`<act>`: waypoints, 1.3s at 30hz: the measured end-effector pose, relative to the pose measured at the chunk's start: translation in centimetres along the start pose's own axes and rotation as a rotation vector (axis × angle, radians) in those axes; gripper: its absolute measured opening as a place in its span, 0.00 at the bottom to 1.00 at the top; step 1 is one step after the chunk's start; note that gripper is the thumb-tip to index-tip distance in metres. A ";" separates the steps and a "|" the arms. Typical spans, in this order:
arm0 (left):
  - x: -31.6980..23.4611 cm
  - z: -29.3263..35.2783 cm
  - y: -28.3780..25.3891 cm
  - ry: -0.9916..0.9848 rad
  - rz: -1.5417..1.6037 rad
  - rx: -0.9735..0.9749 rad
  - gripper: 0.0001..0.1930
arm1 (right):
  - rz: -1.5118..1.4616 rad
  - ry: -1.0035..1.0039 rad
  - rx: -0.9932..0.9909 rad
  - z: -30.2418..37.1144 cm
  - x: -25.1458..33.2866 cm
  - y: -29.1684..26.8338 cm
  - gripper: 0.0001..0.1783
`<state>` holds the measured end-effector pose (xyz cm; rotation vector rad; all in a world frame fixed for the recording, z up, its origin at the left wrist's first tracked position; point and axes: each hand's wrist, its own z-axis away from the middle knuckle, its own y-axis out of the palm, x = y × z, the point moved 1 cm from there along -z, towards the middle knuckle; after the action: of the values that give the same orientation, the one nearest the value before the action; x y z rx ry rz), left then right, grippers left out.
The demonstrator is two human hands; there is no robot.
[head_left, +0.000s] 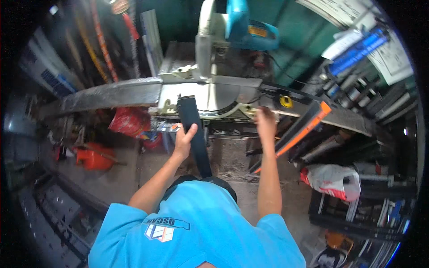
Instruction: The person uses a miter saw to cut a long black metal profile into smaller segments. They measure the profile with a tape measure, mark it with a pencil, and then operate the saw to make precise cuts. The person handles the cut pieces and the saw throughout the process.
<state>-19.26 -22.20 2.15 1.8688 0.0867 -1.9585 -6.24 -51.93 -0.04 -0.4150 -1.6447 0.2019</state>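
Black bar: held in my left hand. Right hand: blurred; grip I cannot tell. Teal saw: ahead of both. Yellow object: near, to its right.

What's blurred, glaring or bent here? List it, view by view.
Head view: the right hand looks smeared; head view: bright glare whitens the saw base; head view: the long grey rail bows with fisheye distortion, and the corners go black.
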 end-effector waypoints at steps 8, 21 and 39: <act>3.1 -2.0 -0.2 -0.121 0.010 0.127 0.21 | -0.226 0.000 0.213 1.2 7.0 3.5 0.09; 6.7 -5.8 2.6 -0.048 -0.115 0.219 0.26 | 0.618 -0.311 -0.146 -4.2 37.4 0.1 0.25; 7.4 -5.3 2.3 -0.125 -0.158 0.149 0.28 | 0.862 -0.715 -0.171 -7.7 36.0 10.5 0.27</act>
<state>-13.49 -24.46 -4.94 1.8763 0.0531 -2.2395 0.38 -29.38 30.14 -1.2852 -2.0818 0.9400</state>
